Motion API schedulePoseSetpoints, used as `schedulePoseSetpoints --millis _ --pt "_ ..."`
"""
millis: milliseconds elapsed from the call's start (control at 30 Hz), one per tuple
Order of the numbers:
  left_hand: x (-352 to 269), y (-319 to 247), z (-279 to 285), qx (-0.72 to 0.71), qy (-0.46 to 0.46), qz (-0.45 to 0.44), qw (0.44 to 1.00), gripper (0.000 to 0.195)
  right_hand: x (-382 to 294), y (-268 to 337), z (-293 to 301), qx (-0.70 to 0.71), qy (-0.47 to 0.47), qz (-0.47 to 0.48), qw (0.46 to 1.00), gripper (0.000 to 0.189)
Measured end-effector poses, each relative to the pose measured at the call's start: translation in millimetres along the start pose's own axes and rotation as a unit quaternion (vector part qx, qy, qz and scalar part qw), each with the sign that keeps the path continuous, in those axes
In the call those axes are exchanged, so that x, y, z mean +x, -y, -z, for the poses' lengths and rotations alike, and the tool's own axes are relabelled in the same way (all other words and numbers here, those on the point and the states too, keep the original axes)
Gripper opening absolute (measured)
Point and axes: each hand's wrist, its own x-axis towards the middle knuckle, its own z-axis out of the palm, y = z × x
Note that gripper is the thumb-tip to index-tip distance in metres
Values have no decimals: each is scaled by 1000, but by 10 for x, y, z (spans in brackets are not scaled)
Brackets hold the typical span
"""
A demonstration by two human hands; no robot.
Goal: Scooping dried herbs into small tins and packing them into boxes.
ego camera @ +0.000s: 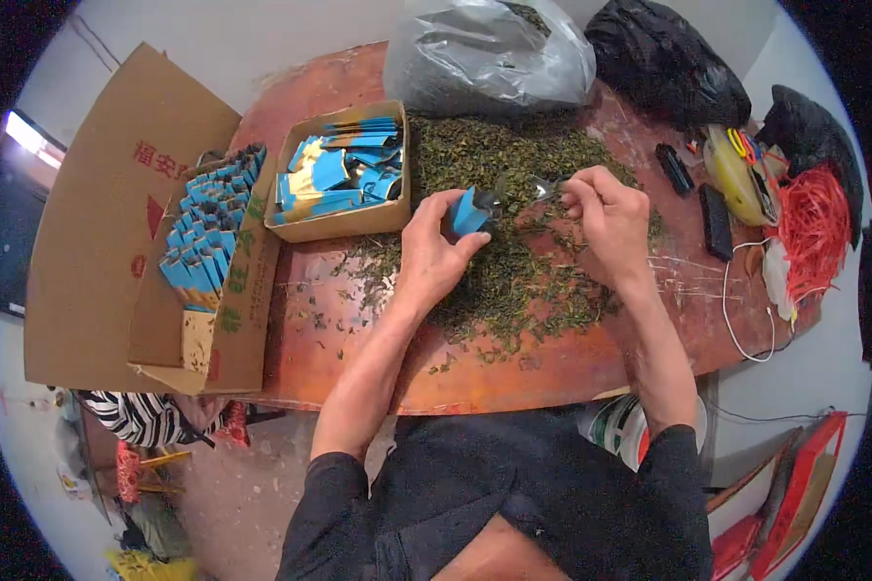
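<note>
My left hand (434, 250) holds a small blue packet (469, 212) between thumb and fingers, above the loose dried tea-like leaves (479, 290). A dark, shiny opening on the packet faces right. My right hand (614, 218) pinches a small, shiny, see-through piece (546, 190) to the right of the packet. Whether that piece is a scoop or plastic film, I cannot tell. Left of my left hand, an open cardboard box (334, 226) contains several loose blue and gold packets (327, 171).
A tall carton (240, 319) at left holds rows of upright blue packets (207, 240). Behind the leaves stand a translucent bag (487, 65) and a black bag (668, 62). Black blocks (715, 221), red shredded filler (814, 225) and a white cable (727, 305) occupy the wooden table's (494, 392) right side.
</note>
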Motion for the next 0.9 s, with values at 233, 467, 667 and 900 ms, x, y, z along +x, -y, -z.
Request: schedulePoseSetpoints --millis 233,467,667,900 --pt "4 -58 17 -19 30 61 998 60 70 228 37 -7 20 20 1000 10" --pt "-7 -7 -42 -14 6 23 1000 60 142 305 33 -91 44 100 990 6" --pt "-18 -18 -35 -21 13 41 999 60 193 439 -30 -132 55 180 973 4" --pt "-19 -19 -33 -11 2 34 999 61 218 462 -125 -165 86 228 956 9"
